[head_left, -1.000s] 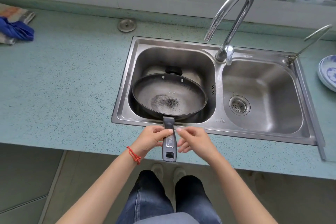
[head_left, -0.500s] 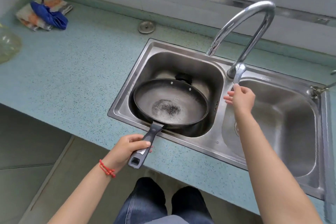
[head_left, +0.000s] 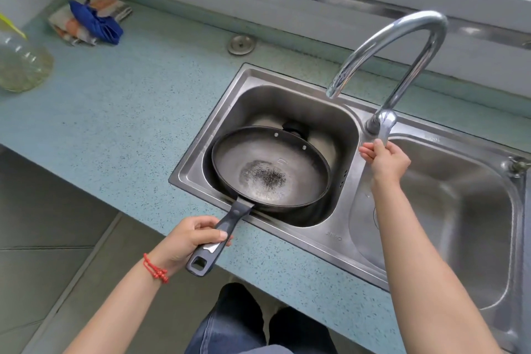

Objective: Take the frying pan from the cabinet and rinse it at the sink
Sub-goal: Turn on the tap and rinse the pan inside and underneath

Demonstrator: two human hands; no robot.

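Note:
A dark frying pan [head_left: 270, 169] with a worn patch in its middle sits in the left basin of the steel double sink [head_left: 201, 158]. Its handle sticks out over the counter edge, and my left hand [head_left: 186, 241] is wrapped around that handle. My right hand [head_left: 383, 161] grips the lever at the base of the tall curved faucet [head_left: 402, 46]. The spout ends above the left basin, beyond the pan's far right rim. No water runs from it.
A folded cloth with a blue rag [head_left: 92, 20] lies at the back left of the blue speckled counter [head_left: 120, 112]. A clear plastic bottle [head_left: 20, 66] lies at the far left. A round metal cap [head_left: 241, 44] sits behind the sink. The right basin [head_left: 465, 210] holds nothing visible.
My right hand left the pan handle, rose to the faucet lever and closed on it. My left hand kept the handle, which now points down-left. My view shifted left.

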